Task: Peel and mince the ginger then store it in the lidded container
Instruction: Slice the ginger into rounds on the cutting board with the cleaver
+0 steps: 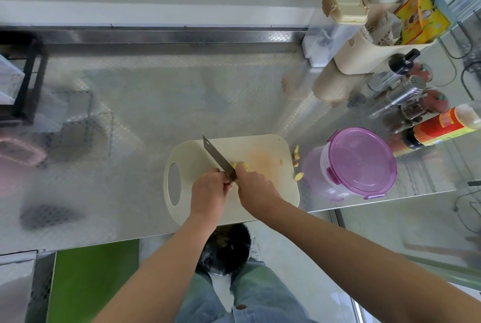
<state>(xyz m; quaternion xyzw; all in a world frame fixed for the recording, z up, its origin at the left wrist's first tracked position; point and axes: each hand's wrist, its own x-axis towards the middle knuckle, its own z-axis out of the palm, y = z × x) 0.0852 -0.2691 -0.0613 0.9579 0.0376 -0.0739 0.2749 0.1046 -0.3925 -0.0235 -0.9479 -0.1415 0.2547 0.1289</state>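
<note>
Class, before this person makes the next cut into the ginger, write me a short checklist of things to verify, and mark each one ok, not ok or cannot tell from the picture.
1. Knife gripped at the handle by the left hand: ok.
2. Ginger pinned on the cutting board by the right hand: ok.
3. Right fingertips clear of the blade: cannot tell, they sit right beside it.
4. Board lying wholly on the counter: not ok, its near edge sits at or over the counter edge.
5. Lidded container within reach, right of the board: ok, though its lid is still on.
6. Stray peel pieces away from the cut: ok, at the board's right edge.
</note>
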